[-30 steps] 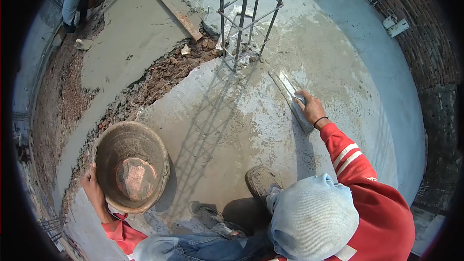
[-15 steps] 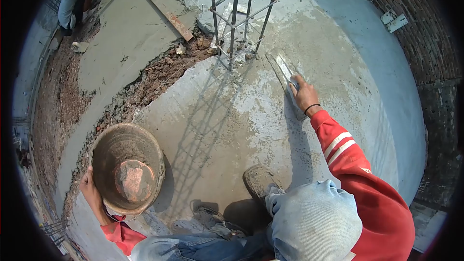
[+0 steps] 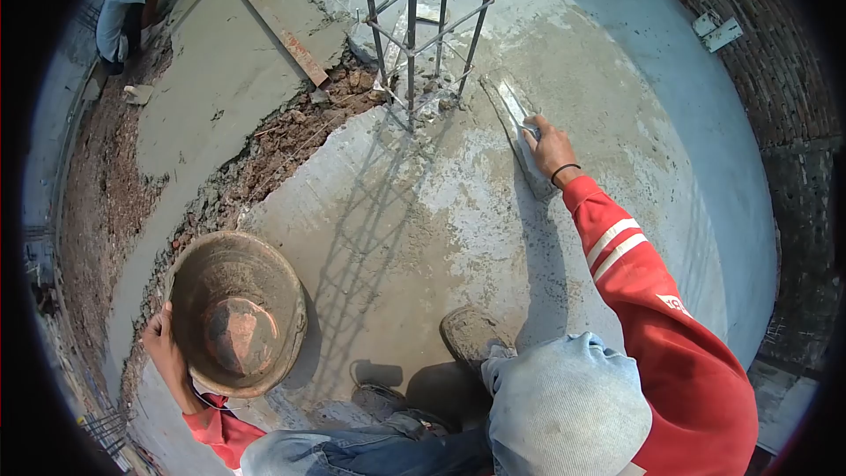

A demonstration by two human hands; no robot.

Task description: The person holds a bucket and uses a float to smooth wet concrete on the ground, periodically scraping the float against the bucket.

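Observation:
My right hand (image 3: 552, 152) grips a steel finishing trowel (image 3: 513, 104), its long blade lying on the wet cement surface ahead of me. A low ridge of mortar runs along the blade's left side. My left hand (image 3: 164, 345) holds the side of a round, cement-stained bucket (image 3: 204, 275), fingers at its left rim. The bucket is tipped so its mouth faces me. Patchy mortar residue (image 3: 240, 335) sticks to its reddish bottom, and no larger load shows inside.
Upright rebar with tie rings (image 3: 411, 44) rises from the slab ahead. Broken rubble (image 3: 304, 128) borders it on the left. Farther off, a crouching co-worker (image 3: 126, 9) holds a long straightedge board (image 3: 280, 31) on fresh concrete. A brick wall (image 3: 767, 53) stands at right.
My right hand and the trowel have slid slightly farther away over the cement. The bucket has shifted a little right with my left hand. The co-worker's board has moved slightly. The view has shifted.

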